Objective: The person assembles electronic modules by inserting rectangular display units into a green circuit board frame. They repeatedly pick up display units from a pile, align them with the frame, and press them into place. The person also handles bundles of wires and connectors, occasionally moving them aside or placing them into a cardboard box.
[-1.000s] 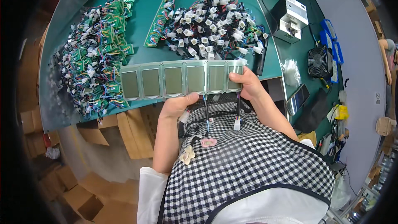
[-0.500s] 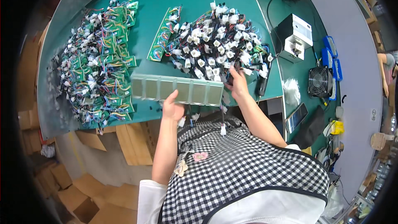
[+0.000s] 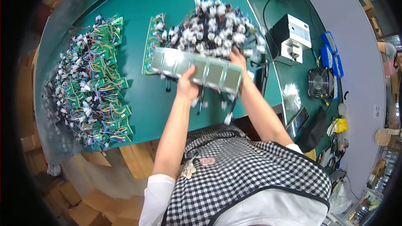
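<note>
A long panel of several grey rectangular displays (image 3: 197, 70) in a green-edged strip is held tilted above the table. My left hand (image 3: 187, 87) is closed on its near edge, thumb on top. White-plugged wires hang beneath it. My right hand (image 3: 239, 60) is at the panel's right end, beside the wire pile, its fingers bent and partly hidden; what they grip is unclear. Just beyond the panel lies a heap of wires with white connectors (image 3: 217, 27), smeared by motion. One green circuit board (image 3: 149, 46) with coloured wires lies left of the heap, partly under the panel.
Many wired green circuit boards (image 3: 94, 83) are stacked at the left of the green table (image 3: 144, 117). To the right are a black-and-white device (image 3: 293, 37), a small fan (image 3: 320, 83), blue bins (image 3: 331, 58), a clear bag (image 3: 292, 96) and a phone (image 3: 298, 121). Cardboard boxes (image 3: 109, 203) stand below.
The display panel has moved right and away from me, and now slants down to the right. My left hand moved with it. My right hand shifted slightly farther from me, and my view has shifted.
</note>
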Demonstrator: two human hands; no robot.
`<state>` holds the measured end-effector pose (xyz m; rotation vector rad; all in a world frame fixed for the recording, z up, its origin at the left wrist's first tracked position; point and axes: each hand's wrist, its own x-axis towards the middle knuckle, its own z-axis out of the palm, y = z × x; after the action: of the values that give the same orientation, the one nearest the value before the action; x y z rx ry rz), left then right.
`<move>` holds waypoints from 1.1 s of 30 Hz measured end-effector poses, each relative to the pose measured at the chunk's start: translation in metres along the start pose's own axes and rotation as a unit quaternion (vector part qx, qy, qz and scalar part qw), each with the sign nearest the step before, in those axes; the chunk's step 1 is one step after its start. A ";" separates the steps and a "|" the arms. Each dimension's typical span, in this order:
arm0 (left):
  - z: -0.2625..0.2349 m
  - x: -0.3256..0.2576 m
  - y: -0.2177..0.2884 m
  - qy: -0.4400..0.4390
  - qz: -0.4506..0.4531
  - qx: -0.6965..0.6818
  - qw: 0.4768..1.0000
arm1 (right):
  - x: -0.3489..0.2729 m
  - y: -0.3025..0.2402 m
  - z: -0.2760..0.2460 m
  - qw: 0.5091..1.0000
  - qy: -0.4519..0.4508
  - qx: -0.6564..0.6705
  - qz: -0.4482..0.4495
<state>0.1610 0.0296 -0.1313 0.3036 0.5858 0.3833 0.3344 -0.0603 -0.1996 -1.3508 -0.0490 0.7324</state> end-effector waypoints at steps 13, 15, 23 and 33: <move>0.006 -0.128 -0.023 -0.052 0.042 0.275 0.959 | -0.181 -0.111 0.000 0.791 -0.208 -0.417 -0.397; 0.009 -0.144 -0.028 -0.047 0.074 0.288 0.954 | -0.189 -0.099 0.012 0.731 -0.202 -0.533 -0.376; -0.001 -0.177 -0.039 -0.002 0.183 0.246 0.952 | -0.208 -0.063 0.020 0.695 -0.238 -0.501 -0.457; -0.018 -0.197 -0.038 0.098 0.222 0.242 0.940 | -0.221 -0.058 0.036 0.723 -0.287 -0.439 -0.450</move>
<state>0.0092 -0.0864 -0.0665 0.8881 0.8073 0.7097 0.1721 -0.1426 -0.0567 -1.6540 -1.6301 0.2082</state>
